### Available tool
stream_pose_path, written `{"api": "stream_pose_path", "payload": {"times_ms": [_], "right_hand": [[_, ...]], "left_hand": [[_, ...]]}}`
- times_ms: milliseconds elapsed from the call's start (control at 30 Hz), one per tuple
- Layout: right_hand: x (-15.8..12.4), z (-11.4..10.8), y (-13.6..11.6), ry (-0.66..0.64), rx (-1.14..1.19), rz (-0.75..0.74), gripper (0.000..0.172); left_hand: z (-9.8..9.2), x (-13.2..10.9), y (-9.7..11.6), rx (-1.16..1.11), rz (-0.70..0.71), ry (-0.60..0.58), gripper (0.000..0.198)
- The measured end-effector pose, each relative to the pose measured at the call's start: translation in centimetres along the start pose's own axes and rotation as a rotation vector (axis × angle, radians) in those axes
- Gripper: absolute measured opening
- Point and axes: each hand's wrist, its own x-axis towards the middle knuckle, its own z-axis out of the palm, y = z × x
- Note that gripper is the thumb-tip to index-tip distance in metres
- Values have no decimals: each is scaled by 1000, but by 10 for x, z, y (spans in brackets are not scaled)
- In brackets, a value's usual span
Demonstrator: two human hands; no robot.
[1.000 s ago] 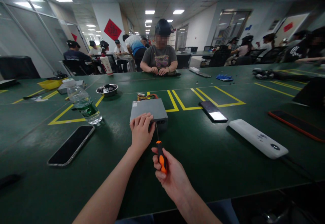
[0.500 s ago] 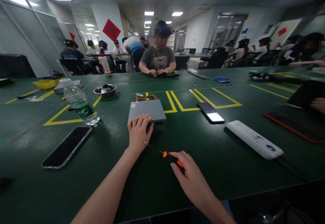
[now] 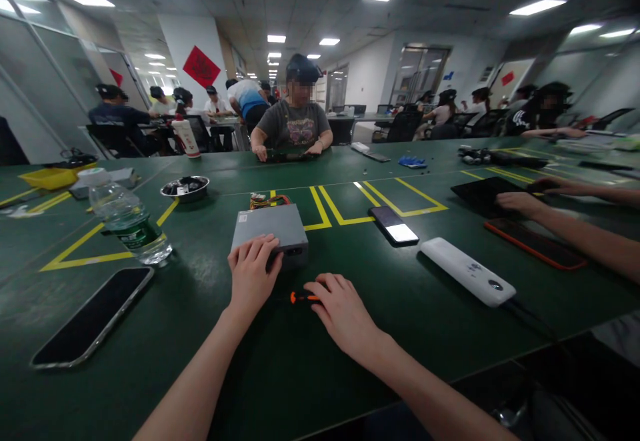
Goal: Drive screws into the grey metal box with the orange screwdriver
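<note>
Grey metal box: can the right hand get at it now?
Probably yes: the left hand covers part of the box, but its near right corner lies uncovered toward the right hand.

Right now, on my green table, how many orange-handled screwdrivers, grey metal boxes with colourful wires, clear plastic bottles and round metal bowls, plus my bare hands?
Orange-handled screwdriver: 1
Grey metal box with colourful wires: 1
Clear plastic bottle: 1
Round metal bowl: 1
Bare left hand and right hand: 2
Total: 6

Left hand (image 3: 254, 271) rests on grey box (image 3: 275, 222), right hand (image 3: 345, 311) at screwdriver (image 3: 294, 298).
</note>
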Motion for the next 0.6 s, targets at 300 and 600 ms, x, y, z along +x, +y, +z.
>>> {"api": "stream_pose_path", "payload": {"times_ms": [300,600], "right_hand": [[28,-38,111,202,-250,401,71],[59,-50,211,106,-414,731,100]], "left_hand": [[0,0,-1,-1,3,0,24],[3,0,-3,30,13,-5,23]]}}
